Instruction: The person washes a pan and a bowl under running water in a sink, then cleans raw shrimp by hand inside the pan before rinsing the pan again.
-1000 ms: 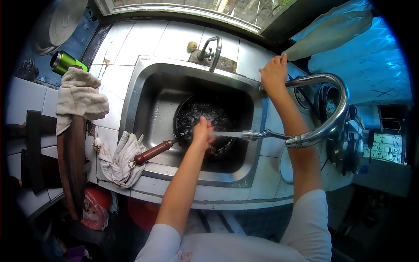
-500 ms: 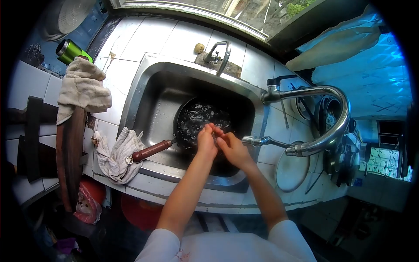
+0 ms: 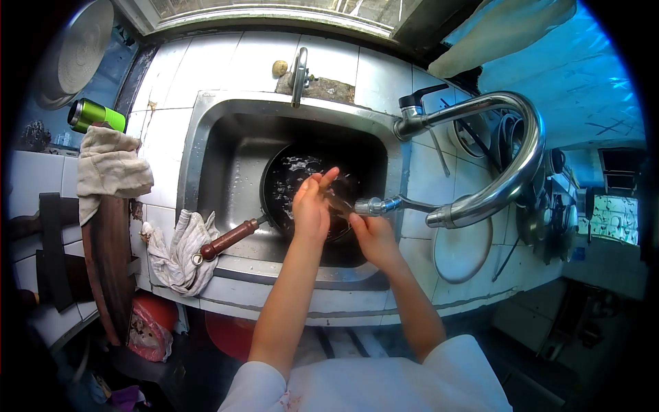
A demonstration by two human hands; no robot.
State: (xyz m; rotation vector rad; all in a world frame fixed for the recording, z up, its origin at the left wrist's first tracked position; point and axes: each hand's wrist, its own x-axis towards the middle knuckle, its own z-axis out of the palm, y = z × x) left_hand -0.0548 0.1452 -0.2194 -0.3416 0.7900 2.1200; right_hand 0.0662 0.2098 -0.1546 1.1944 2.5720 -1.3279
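A dark pan (image 3: 278, 199) with a brown wooden handle (image 3: 232, 239) stands in the steel sink (image 3: 237, 154), with dark liquid and pale flecks in it. Over the pan, my left hand (image 3: 311, 209) is raised with its fingers stretched out and slightly apart. Just below the metal spray nozzle (image 3: 376, 205), my right hand (image 3: 374, 237) has its fingers pressed together. Something thin and brownish, too unclear to name, spans the gap between both hands.
A large curved faucet (image 3: 528, 151) arches at the right, above a white oval plate (image 3: 463, 253). A small tap (image 3: 299, 77) rises behind the sink. Cloths (image 3: 182, 254) lie at the left, near a green tumbler (image 3: 96, 115). Pans (image 3: 511, 134) stand at the far right.
The view has shifted. My hands, close together before, have moved apart, and my left fingers have straightened upward. The thin brownish thing now shows between them.
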